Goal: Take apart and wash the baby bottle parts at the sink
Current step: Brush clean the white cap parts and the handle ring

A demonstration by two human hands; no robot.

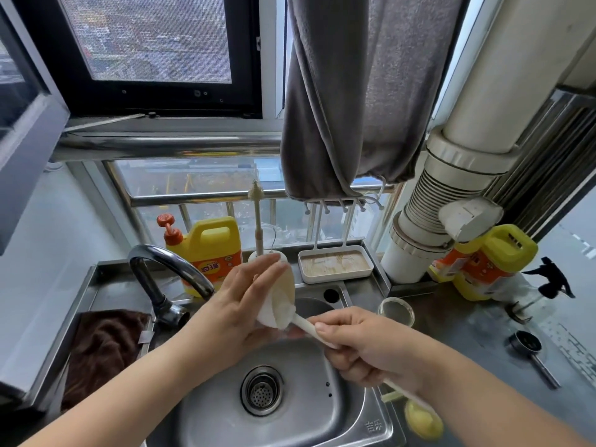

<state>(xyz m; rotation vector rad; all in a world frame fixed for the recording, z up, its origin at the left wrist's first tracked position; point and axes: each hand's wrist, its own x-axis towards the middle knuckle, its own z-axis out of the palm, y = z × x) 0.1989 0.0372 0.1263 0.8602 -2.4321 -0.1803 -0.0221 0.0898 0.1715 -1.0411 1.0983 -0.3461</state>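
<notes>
Centre frame: our left hand [240, 312] is gripping the bottle [283, 291], mouth tilting lower right; our right hand [364, 345] is clasping the brush handle [311, 330], in line, foam head entering.

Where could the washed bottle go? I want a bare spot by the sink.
Bare steel counter lies right of the sink, between the glass jar and the measuring cup. The back ledge is crowded: detergent jug, brush stand, drying tray.
</notes>
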